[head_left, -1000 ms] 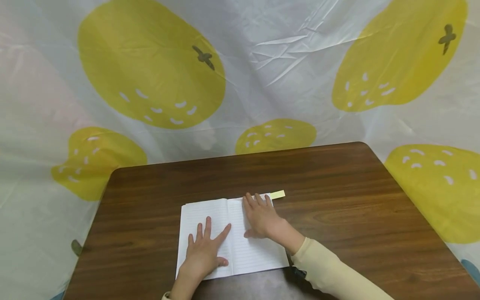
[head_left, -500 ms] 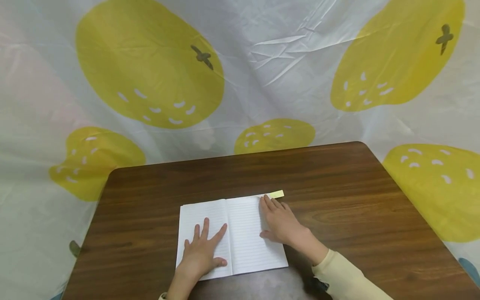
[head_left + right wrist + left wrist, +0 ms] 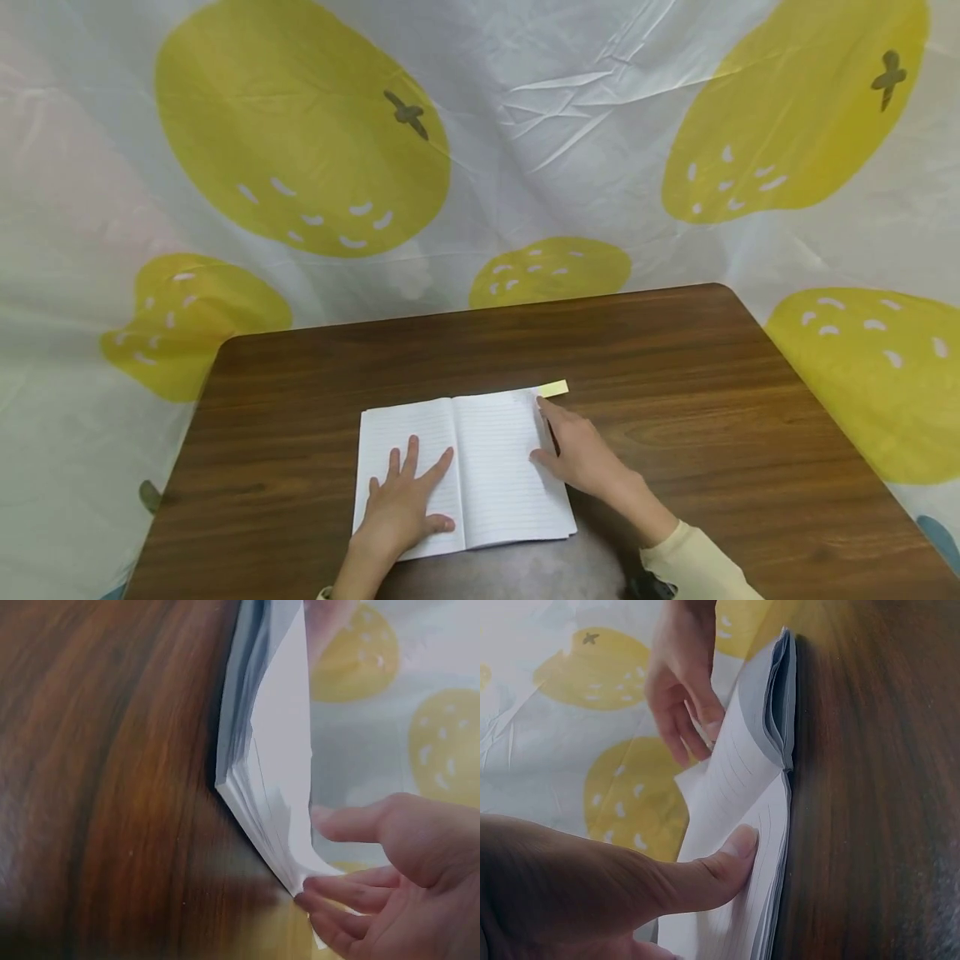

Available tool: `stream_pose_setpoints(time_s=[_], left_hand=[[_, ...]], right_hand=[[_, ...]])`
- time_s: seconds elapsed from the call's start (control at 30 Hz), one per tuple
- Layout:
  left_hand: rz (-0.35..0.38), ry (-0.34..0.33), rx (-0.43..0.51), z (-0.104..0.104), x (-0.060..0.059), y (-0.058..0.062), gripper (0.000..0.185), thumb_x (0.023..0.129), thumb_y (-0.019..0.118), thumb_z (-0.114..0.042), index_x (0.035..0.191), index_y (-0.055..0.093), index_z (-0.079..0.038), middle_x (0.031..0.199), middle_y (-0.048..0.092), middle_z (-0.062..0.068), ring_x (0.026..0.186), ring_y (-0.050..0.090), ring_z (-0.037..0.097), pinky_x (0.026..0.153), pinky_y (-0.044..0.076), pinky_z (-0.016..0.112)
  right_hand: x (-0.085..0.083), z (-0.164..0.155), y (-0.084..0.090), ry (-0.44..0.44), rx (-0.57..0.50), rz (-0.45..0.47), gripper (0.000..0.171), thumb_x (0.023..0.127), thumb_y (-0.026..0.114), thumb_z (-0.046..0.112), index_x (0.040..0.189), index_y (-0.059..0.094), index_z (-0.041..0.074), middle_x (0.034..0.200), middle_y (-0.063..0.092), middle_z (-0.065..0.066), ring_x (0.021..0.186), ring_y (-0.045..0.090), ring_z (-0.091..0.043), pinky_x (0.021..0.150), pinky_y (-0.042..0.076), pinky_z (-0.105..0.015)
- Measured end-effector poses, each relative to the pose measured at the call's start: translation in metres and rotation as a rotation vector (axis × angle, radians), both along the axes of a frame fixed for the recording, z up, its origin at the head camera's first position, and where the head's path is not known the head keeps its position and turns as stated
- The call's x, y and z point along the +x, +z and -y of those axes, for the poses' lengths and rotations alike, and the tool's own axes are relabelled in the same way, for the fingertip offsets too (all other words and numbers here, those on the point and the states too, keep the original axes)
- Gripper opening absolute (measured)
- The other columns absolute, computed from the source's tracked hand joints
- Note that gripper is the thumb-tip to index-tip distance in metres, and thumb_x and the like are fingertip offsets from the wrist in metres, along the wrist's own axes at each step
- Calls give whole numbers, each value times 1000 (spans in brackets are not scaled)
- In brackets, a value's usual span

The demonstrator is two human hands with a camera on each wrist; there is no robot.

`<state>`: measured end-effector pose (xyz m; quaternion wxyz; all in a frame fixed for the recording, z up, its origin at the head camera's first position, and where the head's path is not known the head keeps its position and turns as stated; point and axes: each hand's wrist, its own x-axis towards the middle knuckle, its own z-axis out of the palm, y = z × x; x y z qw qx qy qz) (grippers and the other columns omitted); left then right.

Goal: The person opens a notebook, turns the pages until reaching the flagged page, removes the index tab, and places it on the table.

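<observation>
An open lined notebook (image 3: pixel 501 479) lies on the wooden table. My left hand (image 3: pixel 399 510) rests with spread fingers on its left page, and in the left wrist view the thumb (image 3: pixel 712 877) presses near the lower edge. At the right page's outer edge is my right hand (image 3: pixel 588 454), its index fingertip at the top corner and its thumb over the page. The right wrist view has the fingertips (image 3: pixel 319 889) at the corner of the sheets, the thumb held apart from them. A page (image 3: pixel 281 765) bows upward there. A yellow sticky tab (image 3: pixel 554 388) juts from the top right corner.
The brown wood-grain table (image 3: pixel 675 358) has rounded far corners. Behind it hangs a white curtain (image 3: pixel 540 158) printed with large yellow fruit. A dark object (image 3: pixel 647 583) shows under the right sleeve (image 3: pixel 697 558).
My right hand has slid rightward from the middle of the right page to its outer edge, and its fingers have gone to the corner, where the page now lifts. The left hand stays put.
</observation>
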<state>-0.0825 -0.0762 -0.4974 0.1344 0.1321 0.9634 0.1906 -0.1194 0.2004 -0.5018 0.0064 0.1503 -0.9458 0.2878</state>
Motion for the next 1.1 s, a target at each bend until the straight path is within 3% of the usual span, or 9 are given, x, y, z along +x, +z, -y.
stream_pose_setpoints(time_s=[0.13, 0.27, 0.37, 0.5, 0.63, 0.8, 0.93, 1.1], left_hand=[[1, -4, 16, 1, -1, 0, 90, 74, 85, -41, 153, 46, -25, 163, 23, 32, 147, 23, 60, 104, 28, 82], [-5, -5, 36, 2, -2, 0, 91, 73, 86, -40, 153, 47, -21, 162, 25, 32, 145, 25, 60, 103, 31, 80], [-7, -1, 52, 3, -3, 1, 92, 72, 87, -38, 152, 48, -18, 161, 27, 33, 144, 27, 61, 102, 34, 79], [2, 1, 73, 5, -4, 1, 92, 72, 87, -36, 152, 47, -15, 161, 27, 33, 144, 27, 61, 100, 35, 80], [4, 4, 88, 6, -3, 2, 86, 80, 82, -38, 153, 45, -13, 162, 26, 32, 144, 27, 60, 99, 32, 82], [30, 56, 140, 2, -4, 3, 80, 98, 57, -55, 160, 31, -11, 162, 25, 31, 145, 24, 61, 100, 26, 85], [55, 106, 198, -5, -5, 2, 85, 101, 45, -63, 163, 19, -10, 161, 24, 36, 144, 23, 64, 102, 23, 85], [61, 102, 227, -8, -3, 3, 90, 99, 43, -67, 163, 15, -11, 159, 27, 37, 143, 28, 62, 107, 28, 79]], right_hand=[[-1, -5, -2, -74, -186, 8, 51, 83, 78, -2, 129, 58, -10, 99, 73, -16, 90, 72, -24, 80, 60, -36], [-3, -11, -2, -153, -346, 127, 32, 85, 77, 1, 114, 66, -6, 85, 72, -7, 74, 66, -12, 64, 55, -23], [-5, -15, 0, -180, -481, 268, 26, 88, 77, 7, 109, 67, -6, 84, 72, -8, 72, 65, -13, 62, 55, -24], [-9, -19, 3, -206, -645, 423, 27, 90, 76, 12, 107, 65, -7, 86, 72, -9, 75, 66, -16, 72, 60, -33], [-13, -19, 2, -213, -708, 473, 29, 90, 77, 14, 108, 65, -6, 89, 75, -9, 79, 68, -16, 78, 61, -36], [-15, -14, -2, -181, -761, 496, 29, 90, 76, 12, 109, 64, -7, 88, 75, -6, 76, 67, -14, 74, 60, -30], [-15, -5, -3, -119, -801, 513, 28, 92, 73, 9, 108, 62, -10, 83, 72, 0, 73, 64, -11, 72, 58, -26], [-15, 9, -4, -84, -823, 516, 27, 91, 74, 9, 105, 61, -9, 78, 71, 2, 74, 64, -9, 72, 58, -25]])
